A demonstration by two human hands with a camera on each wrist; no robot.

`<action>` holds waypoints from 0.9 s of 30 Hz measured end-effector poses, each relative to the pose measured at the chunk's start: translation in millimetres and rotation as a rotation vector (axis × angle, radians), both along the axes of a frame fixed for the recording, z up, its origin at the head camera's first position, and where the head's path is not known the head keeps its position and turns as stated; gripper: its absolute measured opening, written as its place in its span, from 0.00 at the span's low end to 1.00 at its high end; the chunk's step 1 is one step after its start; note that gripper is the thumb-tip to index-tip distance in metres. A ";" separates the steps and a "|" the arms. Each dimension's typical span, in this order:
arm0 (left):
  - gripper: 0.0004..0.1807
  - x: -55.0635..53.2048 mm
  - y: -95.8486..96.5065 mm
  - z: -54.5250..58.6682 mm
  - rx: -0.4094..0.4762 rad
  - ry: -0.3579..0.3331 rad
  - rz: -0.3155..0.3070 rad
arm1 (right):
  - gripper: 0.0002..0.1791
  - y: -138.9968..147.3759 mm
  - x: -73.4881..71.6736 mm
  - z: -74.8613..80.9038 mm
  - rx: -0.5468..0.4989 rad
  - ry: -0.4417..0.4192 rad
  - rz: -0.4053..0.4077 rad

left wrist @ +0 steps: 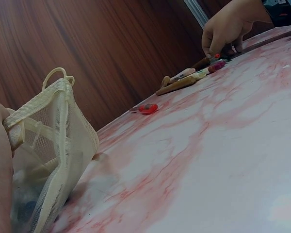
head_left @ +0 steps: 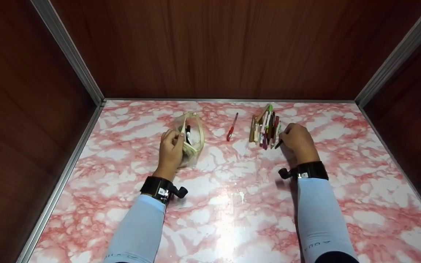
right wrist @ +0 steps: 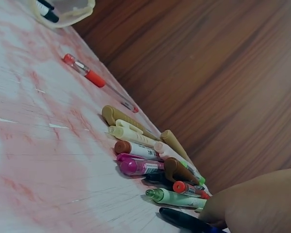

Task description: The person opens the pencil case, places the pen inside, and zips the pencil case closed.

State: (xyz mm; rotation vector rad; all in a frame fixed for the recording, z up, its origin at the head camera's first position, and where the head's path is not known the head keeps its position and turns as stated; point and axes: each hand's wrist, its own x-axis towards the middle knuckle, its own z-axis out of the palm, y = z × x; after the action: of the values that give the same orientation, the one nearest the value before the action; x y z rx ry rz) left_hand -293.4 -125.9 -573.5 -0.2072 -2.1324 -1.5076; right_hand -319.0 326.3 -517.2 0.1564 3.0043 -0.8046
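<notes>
My left hand (head_left: 171, 147) pinches the rim of a cream mesh pouch (head_left: 201, 132), whose mouth gapes upward. Inside it lies a black-and-white marker (head_left: 188, 134). In the left wrist view the pouch (left wrist: 80, 141) stands up from the table with a cord loop at its top. Over on the right, my right hand (head_left: 299, 140) pinches a dark pen (right wrist: 182, 219) at the right side of a pile of pens and markers (head_left: 265, 128). The far end of that pen is hidden by the hand. Beside it in the right wrist view lies a pale green marker (right wrist: 172, 197).
A red pen (head_left: 230, 132) lies alone between the pouch and the pile. The pile includes a tan marker (right wrist: 126, 119) and a purple marker (right wrist: 136, 166). Wooden panels (head_left: 210, 47) wall in the red-and-white marbled table (head_left: 210, 212) at the back and both sides.
</notes>
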 end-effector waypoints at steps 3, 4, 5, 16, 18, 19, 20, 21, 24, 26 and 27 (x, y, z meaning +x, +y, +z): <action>0.11 0.1 0.4 0.4 -0.003 0.001 0.000 | 0.13 1.7 0.2 -0.5 -0.030 0.024 -0.011; 0.11 -0.1 0.3 0.3 -0.005 0.001 0.001 | 0.11 2.8 0.5 -0.4 -0.041 0.036 -0.012; 0.11 -0.3 0.4 0.0 -0.007 0.001 0.002 | 0.11 3.7 0.6 -0.4 -0.052 0.050 -0.018; 0.11 -2.1 -1.2 -0.6 -0.004 -0.010 0.007 | 0.13 3.4 4.1 10.2 -0.318 0.164 -0.134; 0.11 -2.5 -1.4 -0.4 -0.006 -0.012 0.007 | 0.13 -0.7 2.8 15.0 -0.347 0.221 -0.135; 0.11 -2.5 -1.5 -0.4 -0.007 -0.012 0.008 | 0.12 -3.7 2.4 17.9 -0.368 0.241 -0.132; 0.11 -2.3 -1.6 -0.3 -0.005 -0.011 0.010 | 0.12 -6.7 1.5 20.6 -0.391 0.261 -0.125; 0.11 -2.0 -1.6 -0.3 -0.004 -0.014 0.011 | 0.12 -9.8 0.1 23.0 -0.411 0.283 -0.112; 0.11 -0.6 -1.4 0.5 -0.003 -0.018 0.009 | 0.12 -20.6 -2.1 29.7 -0.514 0.317 -0.080; 0.11 -0.1 -1.2 0.9 -0.003 -0.023 0.005 | 0.12 -29.0 -4.0 32.8 -0.602 0.332 -0.064; 0.11 0.1 -1.9 0.9 -0.007 -0.024 0.007 | 0.12 -34.4 -5.0 33.5 -0.639 0.336 -0.058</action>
State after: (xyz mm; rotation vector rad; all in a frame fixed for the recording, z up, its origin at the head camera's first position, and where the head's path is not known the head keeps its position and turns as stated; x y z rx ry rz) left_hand -293.3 -127.9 -572.6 -0.1853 -2.1557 -1.5060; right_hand -324.0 292.0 -483.8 0.0953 2.8359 -1.9037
